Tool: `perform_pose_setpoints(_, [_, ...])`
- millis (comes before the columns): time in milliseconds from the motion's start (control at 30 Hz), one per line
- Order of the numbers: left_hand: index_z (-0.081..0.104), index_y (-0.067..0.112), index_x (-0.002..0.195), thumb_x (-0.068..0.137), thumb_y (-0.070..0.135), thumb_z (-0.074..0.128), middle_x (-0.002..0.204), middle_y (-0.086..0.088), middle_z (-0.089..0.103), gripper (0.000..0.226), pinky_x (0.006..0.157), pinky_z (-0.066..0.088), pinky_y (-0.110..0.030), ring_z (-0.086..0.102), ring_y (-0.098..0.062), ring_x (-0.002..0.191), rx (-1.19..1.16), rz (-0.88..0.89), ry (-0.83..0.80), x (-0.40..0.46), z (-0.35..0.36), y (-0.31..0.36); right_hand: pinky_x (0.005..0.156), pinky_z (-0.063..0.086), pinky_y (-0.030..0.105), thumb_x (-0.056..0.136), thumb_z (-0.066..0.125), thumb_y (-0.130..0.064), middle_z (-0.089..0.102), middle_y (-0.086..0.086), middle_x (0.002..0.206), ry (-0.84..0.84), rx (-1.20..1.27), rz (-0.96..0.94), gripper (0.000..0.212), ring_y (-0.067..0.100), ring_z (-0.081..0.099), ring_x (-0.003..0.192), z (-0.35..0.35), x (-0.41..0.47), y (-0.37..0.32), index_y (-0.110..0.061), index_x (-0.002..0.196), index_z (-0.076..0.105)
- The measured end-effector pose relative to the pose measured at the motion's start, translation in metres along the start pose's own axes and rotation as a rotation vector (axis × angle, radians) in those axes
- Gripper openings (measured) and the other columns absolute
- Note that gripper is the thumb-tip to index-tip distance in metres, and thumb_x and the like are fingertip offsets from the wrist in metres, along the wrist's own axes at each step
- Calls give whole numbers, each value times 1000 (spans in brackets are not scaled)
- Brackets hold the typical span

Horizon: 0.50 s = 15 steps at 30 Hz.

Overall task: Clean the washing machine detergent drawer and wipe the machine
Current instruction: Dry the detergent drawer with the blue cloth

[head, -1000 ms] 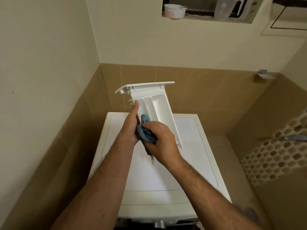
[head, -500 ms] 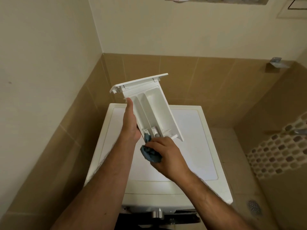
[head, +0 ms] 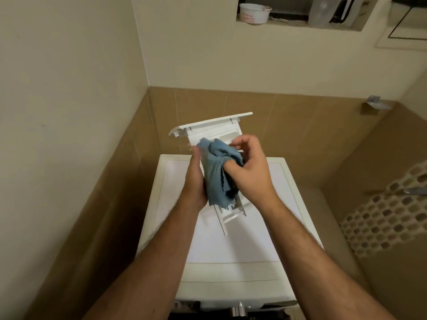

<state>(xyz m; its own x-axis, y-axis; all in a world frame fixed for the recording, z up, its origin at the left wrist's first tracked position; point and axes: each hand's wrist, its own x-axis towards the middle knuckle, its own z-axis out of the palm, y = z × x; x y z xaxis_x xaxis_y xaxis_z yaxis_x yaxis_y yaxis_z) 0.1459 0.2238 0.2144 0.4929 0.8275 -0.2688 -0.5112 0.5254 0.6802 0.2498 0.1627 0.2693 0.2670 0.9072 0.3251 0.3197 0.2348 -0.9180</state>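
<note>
The white detergent drawer point(head: 215, 127) is out of the machine and held tilted above the white washing machine top point(head: 242, 245), front panel uppermost. My left hand point(head: 195, 181) grips its left side. A blue cloth point(head: 217, 174) is draped over the drawer's compartments, hiding most of them. My right hand point(head: 250, 172) holds the cloth with curled fingers and presses it against the drawer's upper part. The drawer's lower end point(head: 231, 215) sticks out below the cloth.
Tiled walls close in on the left and behind the machine. A wall niche at the top holds a white bowl point(head: 254, 12) and a clear plastic container point(head: 323, 12). A mosaic-tiled surface point(head: 388, 211) lies at the right. A metal bracket point(head: 373, 102) is on the back wall.
My right hand has gone with the cloth from the drawer's lower end up to its upper part, and the cloth has spread open over the compartments. The left hand keeps its hold.
</note>
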Motion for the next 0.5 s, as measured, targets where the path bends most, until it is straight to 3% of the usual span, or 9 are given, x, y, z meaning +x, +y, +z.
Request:
perform_pose_setpoints(67, [73, 16, 107, 94, 67, 32, 111, -13, 69, 67, 96, 49, -41, 65, -25, 107, -11, 36, -51, -1, -2, 1, 74, 49, 29, 82, 58, -4, 66, -4, 88, -3, -242, -143, 16, 14, 60, 81, 17, 5, 1, -14, 94, 64])
perform_pose_setpoints(133, [69, 16, 103, 92, 63, 38, 105, -10, 65, 57, 97, 46, -38, 61, -22, 104, -9, 69, -85, -3, -7, 4, 77, 45, 32, 84, 49, -11, 67, 1, 90, -30, -504, -275, 20, 21, 56, 86, 28, 3, 7, -9, 92, 67])
perform_pose_setpoints(200, [63, 15, 105, 88, 63, 42, 102, -11, 63, 55, 96, 45, -36, 61, -21, 100, -7, 53, -106, -8, -12, 8, 79, 44, 29, 85, 47, -21, 59, 3, 105, -114, -627, -224, 35, 21, 51, 99, 32, -3, 9, -16, 114, 67])
perform_pose_setpoints(267, [64, 14, 99, 89, 60, 42, 94, -11, 62, 52, 89, 49, -33, 64, -19, 89, -13, 46, -127, -11, -17, 13, 75, 47, 30, 81, 49, -33, 50, 3, 106, -205, -714, -163, 49, 20, 49, 97, 33, -7, 6, -24, 128, 59])
perform_pose_setpoints(500, [63, 14, 75, 95, 59, 23, 72, -7, 62, 64, 70, 48, -33, 61, -17, 69, 155, 7, -88, -7, -18, 20, 58, 39, 30, 88, 53, -30, 53, 1, 90, -350, -843, 10, 31, 22, 55, 79, 31, 4, -14, -29, 119, 50])
